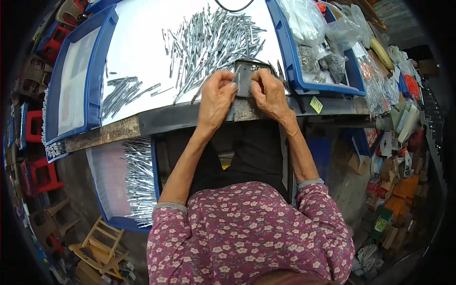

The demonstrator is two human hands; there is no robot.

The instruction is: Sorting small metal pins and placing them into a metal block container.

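At the table's front edge, a small grey metal block [244, 80] sits between my two hands. My left hand [217, 99] is at its left side, thumb and fingers pinched together. On its right side my right hand [271, 94] is also closed, fingers curled against the thumb. Whatever either hand pinches is too small or hidden to make out. Just beyond the block lies a large pile of thin silver-grey metal strips [213, 40], pointing many ways. A smaller bunch of similar strips [121, 96] lies farther left on the white table surface [142, 33].
A long blue tray [100, 61] borders the table's left side. On the right, a blue bin [290, 66] holds plastic bags and small metal parts. Below the table edge, another blue tray [127, 223] contains many metal strips. Red stools [45, 175] and a wooden chair [102, 244] stand at left.
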